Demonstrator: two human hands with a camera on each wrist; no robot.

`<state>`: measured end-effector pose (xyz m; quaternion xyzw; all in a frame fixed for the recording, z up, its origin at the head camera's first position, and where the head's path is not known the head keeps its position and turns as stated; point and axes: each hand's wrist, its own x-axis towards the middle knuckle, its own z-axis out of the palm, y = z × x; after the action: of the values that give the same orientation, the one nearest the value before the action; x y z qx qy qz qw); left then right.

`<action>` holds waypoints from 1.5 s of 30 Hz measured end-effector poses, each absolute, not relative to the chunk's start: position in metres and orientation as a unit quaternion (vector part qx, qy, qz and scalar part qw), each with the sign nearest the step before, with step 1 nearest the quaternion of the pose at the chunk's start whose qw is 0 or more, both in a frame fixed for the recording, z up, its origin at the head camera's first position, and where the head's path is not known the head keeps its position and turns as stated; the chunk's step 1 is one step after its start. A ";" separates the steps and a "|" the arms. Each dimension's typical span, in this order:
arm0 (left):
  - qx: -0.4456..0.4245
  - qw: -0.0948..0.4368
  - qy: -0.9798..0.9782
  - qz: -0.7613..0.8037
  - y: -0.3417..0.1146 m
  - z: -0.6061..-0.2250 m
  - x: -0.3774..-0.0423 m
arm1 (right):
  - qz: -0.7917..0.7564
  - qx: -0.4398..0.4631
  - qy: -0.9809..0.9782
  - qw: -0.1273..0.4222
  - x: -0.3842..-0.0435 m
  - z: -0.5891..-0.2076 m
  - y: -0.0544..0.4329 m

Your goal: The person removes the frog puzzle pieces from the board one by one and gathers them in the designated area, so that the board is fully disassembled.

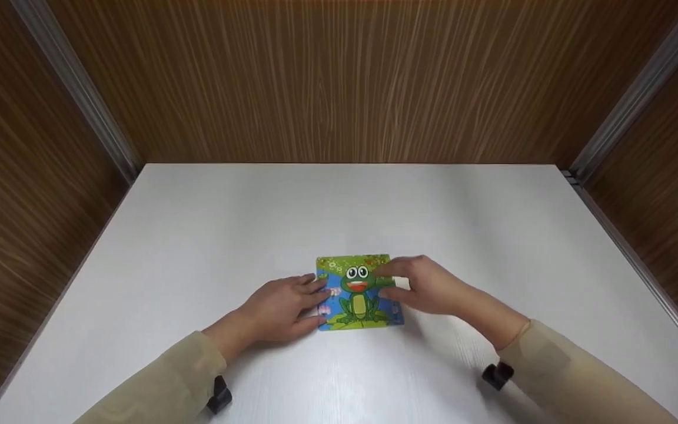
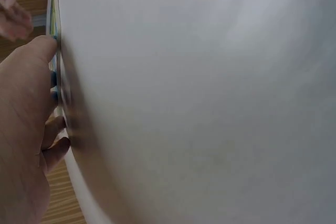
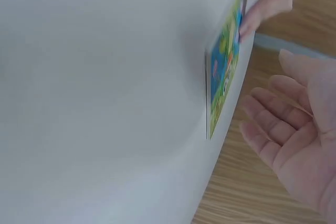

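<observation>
A square board with a cartoon frog picture (image 1: 360,305) lies flat on the white table, its bright green and blue face up. At its left edge, my left hand (image 1: 283,307) rests with fingers spread, the fingertips on the board's border. My right hand (image 1: 433,287) is over the board's right side, thumb and index finger overlapping the picture in the head view. The right wrist view has that hand (image 3: 294,124) apart from the board (image 3: 224,64), fingers loosely bent and nothing in them. From the left wrist, the board shows only as a thin edge beside the fingers (image 2: 51,45).
The white table (image 1: 339,206) extends around the board on all sides. Brown wood-grain panels (image 1: 327,82) stand behind it and at both sides, with grey metal strips (image 1: 83,88) at the corners. A small black device (image 1: 498,374) sits at the right wrist.
</observation>
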<state>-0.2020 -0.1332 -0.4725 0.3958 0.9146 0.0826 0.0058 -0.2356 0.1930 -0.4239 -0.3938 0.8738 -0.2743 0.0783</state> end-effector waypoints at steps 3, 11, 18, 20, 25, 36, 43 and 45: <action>0.397 0.003 0.915 0.080 -0.132 -0.474 -0.202 | -0.308 -0.359 0.876 0.092 -0.254 -0.427 0.180; 0.394 0.003 0.916 0.073 -0.130 -0.474 -0.199 | -0.386 -0.277 0.868 0.145 -0.285 -0.438 0.151; 0.394 0.009 0.916 0.072 -0.129 -0.472 -0.198 | -0.391 -0.274 0.862 0.169 -0.298 -0.448 0.140; 0.396 0.008 0.915 0.074 -0.129 -0.473 -0.199 | -0.391 -0.276 0.860 0.179 -0.301 -0.451 0.139; 0.398 0.007 0.913 0.086 -0.129 -0.472 -0.200 | -0.393 -0.269 0.856 0.202 -0.304 -0.454 0.138; 0.398 0.005 0.913 0.090 -0.127 -0.473 -0.198 | -0.385 -0.290 0.847 0.226 -0.304 -0.458 0.139; 0.400 0.000 0.911 0.104 -0.128 -0.474 -0.197 | -0.385 -0.298 0.844 0.224 -0.303 -0.458 0.138; 0.402 -0.003 0.910 0.102 -0.128 -0.474 -0.197 | -0.381 -0.301 0.845 0.222 -0.304 -0.459 0.138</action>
<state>-0.1971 -0.1281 -0.4741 0.4018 0.9100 0.1023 -0.0030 -0.3039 0.1379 -0.4586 -0.3005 0.8455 -0.3815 0.2221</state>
